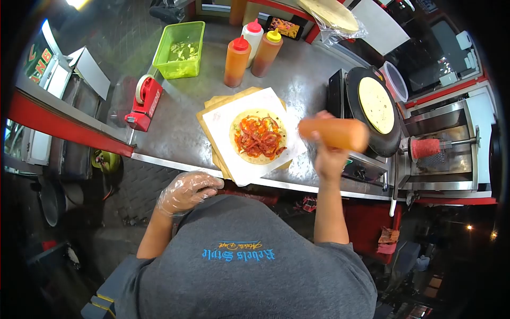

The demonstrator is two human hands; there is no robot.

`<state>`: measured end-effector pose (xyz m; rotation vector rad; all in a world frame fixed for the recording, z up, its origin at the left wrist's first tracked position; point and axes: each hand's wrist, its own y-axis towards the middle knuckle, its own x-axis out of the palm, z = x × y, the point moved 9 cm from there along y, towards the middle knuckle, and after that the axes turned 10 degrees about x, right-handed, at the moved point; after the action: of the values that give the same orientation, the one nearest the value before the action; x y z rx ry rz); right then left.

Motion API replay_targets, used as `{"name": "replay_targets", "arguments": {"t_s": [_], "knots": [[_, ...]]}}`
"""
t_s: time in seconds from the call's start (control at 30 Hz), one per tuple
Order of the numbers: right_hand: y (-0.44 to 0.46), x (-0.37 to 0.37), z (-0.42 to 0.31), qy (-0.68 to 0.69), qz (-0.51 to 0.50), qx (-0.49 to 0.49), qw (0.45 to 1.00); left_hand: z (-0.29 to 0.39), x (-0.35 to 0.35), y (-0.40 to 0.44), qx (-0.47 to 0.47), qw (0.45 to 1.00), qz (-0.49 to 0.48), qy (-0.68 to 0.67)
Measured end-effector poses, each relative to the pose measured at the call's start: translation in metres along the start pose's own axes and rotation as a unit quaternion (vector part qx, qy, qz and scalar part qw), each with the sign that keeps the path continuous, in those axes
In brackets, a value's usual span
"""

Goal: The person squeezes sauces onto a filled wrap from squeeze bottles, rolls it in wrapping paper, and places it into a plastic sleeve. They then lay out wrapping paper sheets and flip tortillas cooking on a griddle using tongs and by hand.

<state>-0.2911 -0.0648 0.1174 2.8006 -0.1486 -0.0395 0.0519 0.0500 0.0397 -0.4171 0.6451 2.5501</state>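
A flatbread [245,150] topped with reddish, sauced pieces lies on white paper [220,119], which rests over brown sheets on the metal counter. To the right of the paper, my right hand [330,154] is wrapped round an orange sauce bottle [337,134], held on its side and slightly blurred. My left hand [190,191], in a clear plastic glove, hovers at the counter's front edge, left of the paper's near corner. Its fingers are curled together, and whether anything is inside them is hidden.
Behind the paper stand two orange bottles [237,62] [267,53] and a white bottle [253,41]. A green container [179,50] and red tape dispenser [144,103] are at left. At right, a flatbread [376,105] lies on a black griddle [355,98], beside a meat spit [426,148].
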Motion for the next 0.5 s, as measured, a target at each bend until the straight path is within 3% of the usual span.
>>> {"name": "replay_targets", "arguments": {"t_s": [0.07,0.17,0.27,0.37,0.47,0.5], "knots": [[-0.019,-0.009,0.048,0.088,0.062,0.121,0.987,0.003,0.003,0.002,-0.005,1.0,-0.007,-0.012],[-0.001,-0.014,0.041,0.043,0.071,0.092,0.992,0.007,0.01,0.009,0.0,0.999,-0.035,-0.001],[0.02,-0.004,-0.012,0.097,0.063,0.111,0.987,0.008,0.011,0.021,0.022,0.998,-0.064,0.014],[0.026,-0.01,-0.082,0.067,0.061,-0.017,0.996,0.011,0.008,0.028,0.013,0.998,-0.067,0.007],[0.018,0.001,-0.063,0.014,0.113,-0.131,0.985,0.011,0.009,0.032,0.015,0.998,-0.063,-0.005],[0.017,0.017,-0.027,-0.011,0.067,-0.043,0.997,0.015,0.013,0.034,0.026,0.997,-0.068,-0.001]]}}
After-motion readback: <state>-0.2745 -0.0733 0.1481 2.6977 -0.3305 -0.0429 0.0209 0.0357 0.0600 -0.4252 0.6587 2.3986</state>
